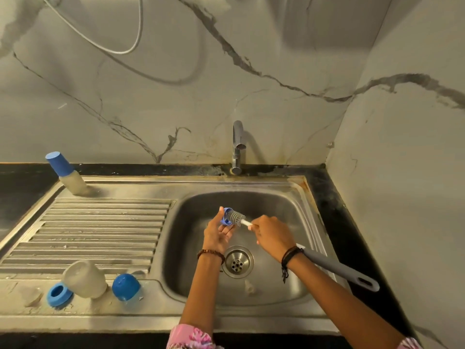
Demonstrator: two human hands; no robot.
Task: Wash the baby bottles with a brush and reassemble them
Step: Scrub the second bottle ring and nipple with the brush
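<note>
Over the sink basin [276,205], my left hand [217,235] holds a small blue bottle ring [226,216] at its fingertips. My right hand [273,235] grips the bottle brush [237,218] near its white neck, and the bristles are pushed into the ring. The brush's grey handle [339,269] trails back past my right wrist. On the near drainboard lie a frosted bottle body [85,279], a blue ring [59,294] and a blue cap [125,287]. An assembled bottle with a blue cap [66,173] stands at the far left.
The tap [237,147] stands behind the basin with no visible water stream. The drain [237,261] lies below my hands, and a small clear piece [249,285] lies near it. A ridged drainboard [100,230] fills the left. A marble wall closes the right side.
</note>
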